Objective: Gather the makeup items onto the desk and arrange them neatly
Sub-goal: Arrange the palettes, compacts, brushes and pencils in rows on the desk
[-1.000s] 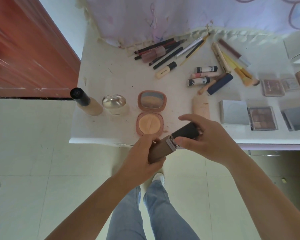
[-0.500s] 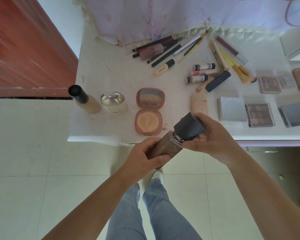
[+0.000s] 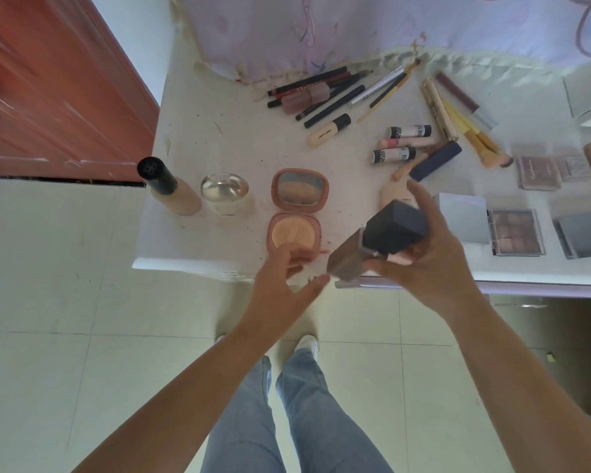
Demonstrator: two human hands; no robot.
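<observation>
Over the desk's (image 3: pixel 191 254) near edge, her right hand (image 3: pixel 434 264) curls round a brown bottle (image 3: pixel 372 247) by its dark cap (likely bound for the row beside the compact (image 3: pixel 296 213)), while the left hand (image 3: pixel 284 281) hangs open, blurred, holding nothing.

Left hand (image 3: pixel 284 278): fingers spread and loosely extended, holding nothing, poised over the desk's near edge; motion-blurred. Right hand (image 3: pixel 427 257): thumb and fingers curled round a dark-capped bottle (image 3: pixel 372 247), forefinger raised, above the same edge. Both forearms bare, reaching forward.
</observation>
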